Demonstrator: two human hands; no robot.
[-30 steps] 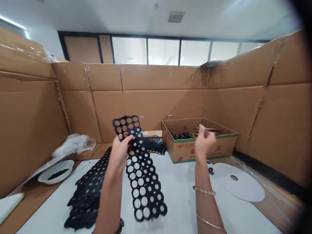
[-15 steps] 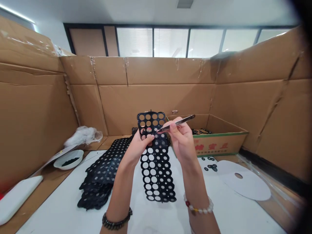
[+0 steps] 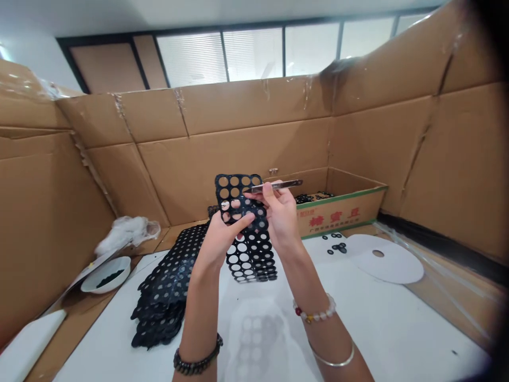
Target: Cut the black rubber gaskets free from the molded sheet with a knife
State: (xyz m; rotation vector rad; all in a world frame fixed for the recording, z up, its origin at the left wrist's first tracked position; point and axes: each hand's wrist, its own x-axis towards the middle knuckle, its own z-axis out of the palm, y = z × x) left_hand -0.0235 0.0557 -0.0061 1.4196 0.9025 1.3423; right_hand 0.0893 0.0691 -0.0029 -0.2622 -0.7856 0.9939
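My left hand (image 3: 218, 236) grips a black rubbery sheet (image 3: 258, 244) punched with rows of round holes, thumb in front. The sheet is raised over the white table, its upper part tilted up and its lower part hanging. Along its left columns the holes are see-through; many on the right look filled with dark rings. Pinched in my right hand (image 3: 283, 217) are metal tweezers (image 3: 292, 184), their tips at the sheet's upper right part. Whether the tips hold a ring I cannot make out. To the left lies a stack of similar black sheets (image 3: 175, 270).
Several loose black rings (image 3: 340, 247) lie near a white disc (image 3: 366, 262) on the right. Behind them stands a cardboard box (image 3: 338, 218) with black pieces inside. A white bowl (image 3: 115, 282) and plastic wrap (image 3: 125, 233) are at left. Cardboard walls (image 3: 238, 151) surround the table.
The sheet's lower end has lifted off toward me and hangs above the table, its shadow below. The tweezers have moved to a higher spot on the sheet. My view has turned slightly.
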